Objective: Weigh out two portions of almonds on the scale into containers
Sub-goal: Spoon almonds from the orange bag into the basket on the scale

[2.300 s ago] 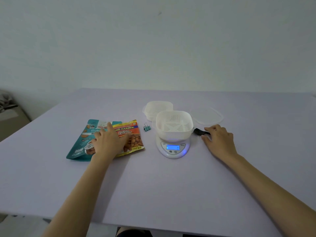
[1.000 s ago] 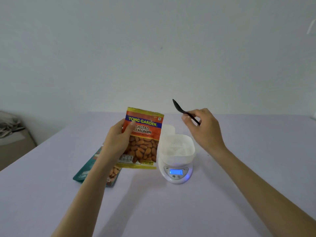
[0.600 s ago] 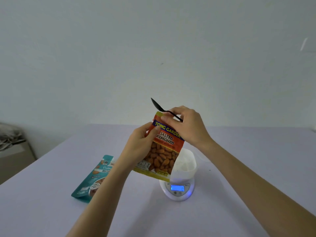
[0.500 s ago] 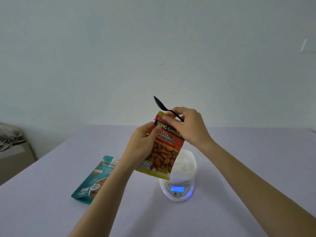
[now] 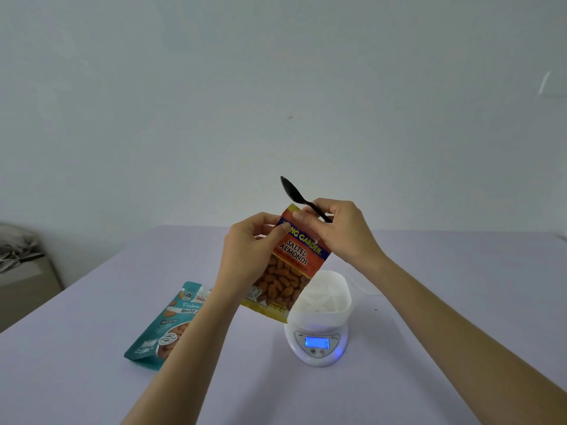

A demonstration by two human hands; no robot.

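I hold an orange and yellow bag of salted almonds (image 5: 288,271) up in the air, tilted, above the table. My left hand (image 5: 248,250) pinches its upper left edge. My right hand (image 5: 337,231) pinches the top right corner and also grips a black plastic spoon (image 5: 294,193), whose bowl points up and left. Below and to the right stands a white digital scale (image 5: 317,345) with a lit blue display. A white slotted container (image 5: 325,299) sits on the scale; the bag hides part of it.
A teal almond pouch (image 5: 167,325) lies flat on the lilac table (image 5: 429,348), left of the scale. A clear lid edge (image 5: 365,291) shows behind the container. A beige box with cloth (image 5: 18,271) stands off the table's left side.
Both hands lifted from the table: the left raised the salted almonds bag, the right picked up the spoon and then took the bag's top corner. My left thumb moved up the bag's edge.
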